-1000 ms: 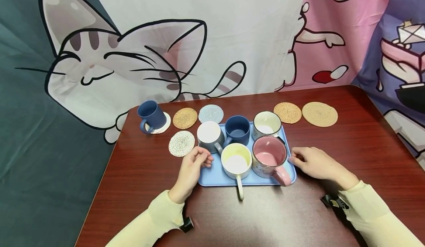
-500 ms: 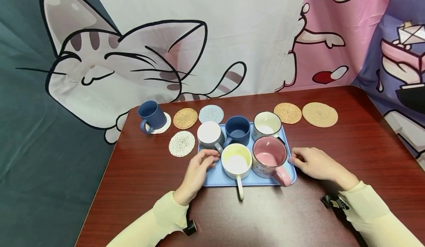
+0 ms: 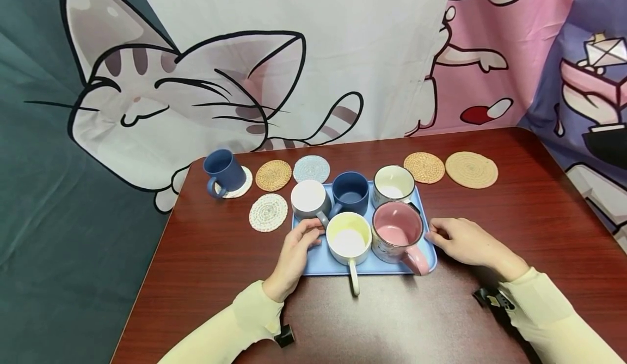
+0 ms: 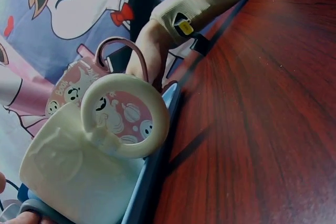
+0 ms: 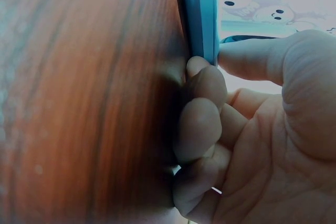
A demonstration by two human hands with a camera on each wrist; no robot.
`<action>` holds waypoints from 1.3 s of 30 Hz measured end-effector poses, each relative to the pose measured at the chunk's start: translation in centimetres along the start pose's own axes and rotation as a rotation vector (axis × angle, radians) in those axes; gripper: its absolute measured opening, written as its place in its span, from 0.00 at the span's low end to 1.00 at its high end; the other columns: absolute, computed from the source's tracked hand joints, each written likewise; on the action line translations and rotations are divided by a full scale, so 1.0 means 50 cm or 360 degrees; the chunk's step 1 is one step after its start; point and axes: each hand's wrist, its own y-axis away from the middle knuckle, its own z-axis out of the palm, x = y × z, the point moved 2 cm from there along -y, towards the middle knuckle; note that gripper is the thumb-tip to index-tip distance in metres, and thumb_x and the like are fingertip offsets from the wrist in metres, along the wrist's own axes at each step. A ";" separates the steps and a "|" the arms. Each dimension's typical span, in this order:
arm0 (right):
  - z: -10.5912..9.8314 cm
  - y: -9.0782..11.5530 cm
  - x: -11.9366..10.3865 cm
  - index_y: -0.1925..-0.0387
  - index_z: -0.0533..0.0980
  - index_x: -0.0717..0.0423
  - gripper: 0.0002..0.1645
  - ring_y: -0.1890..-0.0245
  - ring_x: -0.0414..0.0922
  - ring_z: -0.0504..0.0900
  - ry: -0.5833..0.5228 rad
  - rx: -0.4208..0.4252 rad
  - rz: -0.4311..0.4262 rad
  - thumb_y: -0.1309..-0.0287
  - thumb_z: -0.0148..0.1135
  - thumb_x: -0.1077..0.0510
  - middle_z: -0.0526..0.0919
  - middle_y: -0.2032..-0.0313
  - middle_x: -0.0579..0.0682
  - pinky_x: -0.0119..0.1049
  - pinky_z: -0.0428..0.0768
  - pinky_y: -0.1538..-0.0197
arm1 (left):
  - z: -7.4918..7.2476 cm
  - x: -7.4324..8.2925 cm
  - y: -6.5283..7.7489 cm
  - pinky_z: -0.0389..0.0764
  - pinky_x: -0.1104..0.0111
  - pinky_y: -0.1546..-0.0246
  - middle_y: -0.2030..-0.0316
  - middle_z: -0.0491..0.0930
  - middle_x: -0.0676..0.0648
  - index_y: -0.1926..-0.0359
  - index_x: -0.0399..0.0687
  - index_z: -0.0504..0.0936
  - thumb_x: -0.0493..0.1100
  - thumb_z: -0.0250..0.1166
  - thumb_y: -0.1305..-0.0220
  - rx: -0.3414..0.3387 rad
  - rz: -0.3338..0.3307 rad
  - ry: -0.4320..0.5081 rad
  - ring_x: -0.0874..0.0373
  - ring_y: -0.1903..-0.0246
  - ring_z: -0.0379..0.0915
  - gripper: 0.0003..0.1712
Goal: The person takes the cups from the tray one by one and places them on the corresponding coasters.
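Observation:
A blue tray (image 3: 323, 260) holds several mugs. My left hand (image 3: 289, 258) is over its left part, fingertips right at the handle of a grey mug (image 3: 309, 201); in the left wrist view the fingers (image 4: 27, 217) lie by the grey handle, with the thumb apart. Beside them stands a cream-yellow mug (image 3: 349, 239), its ring handle toward me. A pink mug (image 3: 398, 228) is on the right of the tray, behind it a cream mug (image 3: 393, 183), and a navy mug (image 3: 350, 192) between. My right hand (image 3: 465, 244) pinches the tray's right rim between thumb and fingers.
At the far left a blue mug (image 3: 223, 169) stands on a white coaster (image 3: 247, 182). Nearby lie a tan coaster (image 3: 273, 175), a light blue coaster (image 3: 311, 169) and a speckled white coaster (image 3: 268, 212). Two tan coasters (image 3: 471, 170) lie at the far right. A printed cloth hangs behind the table.
My left hand has moved right and inward from the tray's left edge to the grey mug's handle. The right hand, tray and mugs have stayed in place.

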 end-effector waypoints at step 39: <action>-0.003 -0.002 -0.002 0.79 0.67 0.42 0.20 0.80 0.32 0.62 0.0008 -0.0010 0.0022 0.31 0.63 0.54 0.62 0.83 0.36 0.30 0.60 0.72 | -0.023 -0.009 0.016 0.70 0.61 0.44 0.49 0.87 0.35 0.54 0.34 0.77 0.40 0.53 0.25 0.0140 -0.0060 0.0163 0.60 0.50 0.75 0.12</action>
